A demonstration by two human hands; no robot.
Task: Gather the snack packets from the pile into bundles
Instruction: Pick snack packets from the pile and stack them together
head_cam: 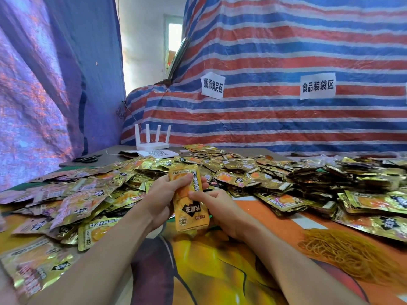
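I watched both hands near the middle of the table. The left hand (163,200) curled around the top of a yellow packet stack (189,203). The right hand (222,213) pinched its lower side. The big pile of snack packets (231,172) lay spread over the orange cloth (273,216) behind them. A heap of rubber bands (348,254) sat on the right. A white router (152,140) and scissors (87,159) sat far back, by a striped sheet (286,58) with two paper signs (317,85).

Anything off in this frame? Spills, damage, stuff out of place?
Nothing spilled or damaged. The packet pile is loose, as expected. Only oddity: a white router with four antennas stands on the table behind it. The left hand and right hand grip the packet bundle.
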